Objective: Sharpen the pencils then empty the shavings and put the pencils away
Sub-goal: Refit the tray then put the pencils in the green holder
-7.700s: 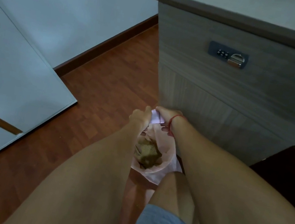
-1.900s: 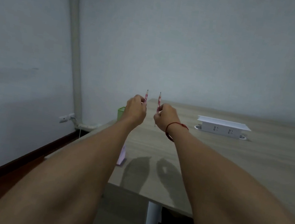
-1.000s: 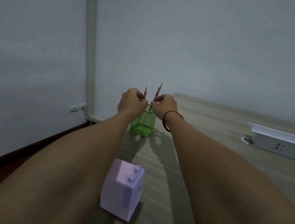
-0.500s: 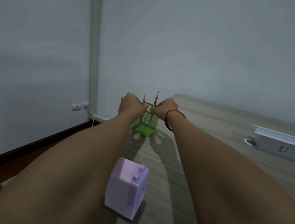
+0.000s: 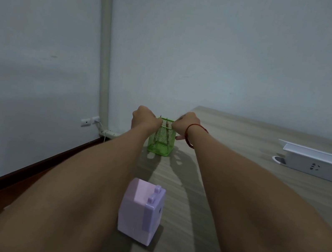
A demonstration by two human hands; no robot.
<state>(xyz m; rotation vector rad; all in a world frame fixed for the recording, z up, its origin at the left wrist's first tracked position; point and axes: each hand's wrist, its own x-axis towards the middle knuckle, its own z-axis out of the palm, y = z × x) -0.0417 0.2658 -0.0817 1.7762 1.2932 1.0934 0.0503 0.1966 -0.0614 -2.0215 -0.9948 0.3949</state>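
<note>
Our arms reach out over the wooden surface (image 5: 246,139) to the green mesh pencil holder (image 5: 160,147), which stands near its far left corner. Both pencils (image 5: 167,136) stand inside the holder, seen through the mesh, their tips just above the rim. Our left hand (image 5: 145,118) and right hand (image 5: 185,123) sit at either side of the rim, fingers curled in towards the pencil tops. We cannot tell whether they are pinching the pencils or only close beside them. A red string bracelet (image 5: 188,133) circles our right wrist. The purple pencil sharpener (image 5: 141,209) stands upright on the surface between our forearms, well apart from the holder. A white power strip (image 5: 318,165) lies far to the right.
</note>
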